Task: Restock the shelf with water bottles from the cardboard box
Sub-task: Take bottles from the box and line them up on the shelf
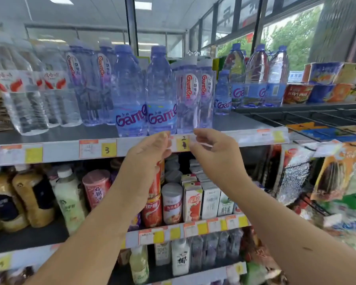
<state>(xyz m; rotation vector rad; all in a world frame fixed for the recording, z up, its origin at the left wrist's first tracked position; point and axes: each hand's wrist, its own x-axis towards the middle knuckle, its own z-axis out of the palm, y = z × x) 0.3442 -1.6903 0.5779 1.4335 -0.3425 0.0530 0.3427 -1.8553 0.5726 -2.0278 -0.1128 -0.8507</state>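
My left hand (150, 149) and right hand (212, 155) pinch the white price label (182, 143) on the front edge of the grey metal shelf (60, 134), beneath clear blue-capped plastic water bottles (161, 93): likely heavy and slick, so I'd grip mid-body.

The top shelf (55, 136) shows a bare dark surface along its front edge at the left, in front of the clear bottles (18, 89), wide enough for a hand to pass. Near the middle, two blue-label bottles (129, 89) stand right at the front edge and block reach to the rows behind. Right of the slim white-label bottles (193, 89), bare surface runs to the right end, with a small bottle (222, 93) at the back. The left hand (150, 149) and right hand (212, 149) pinch the price label (182, 143) on the front edge, filling that stretch. The lower shelf (29, 235) is packed with drinks.
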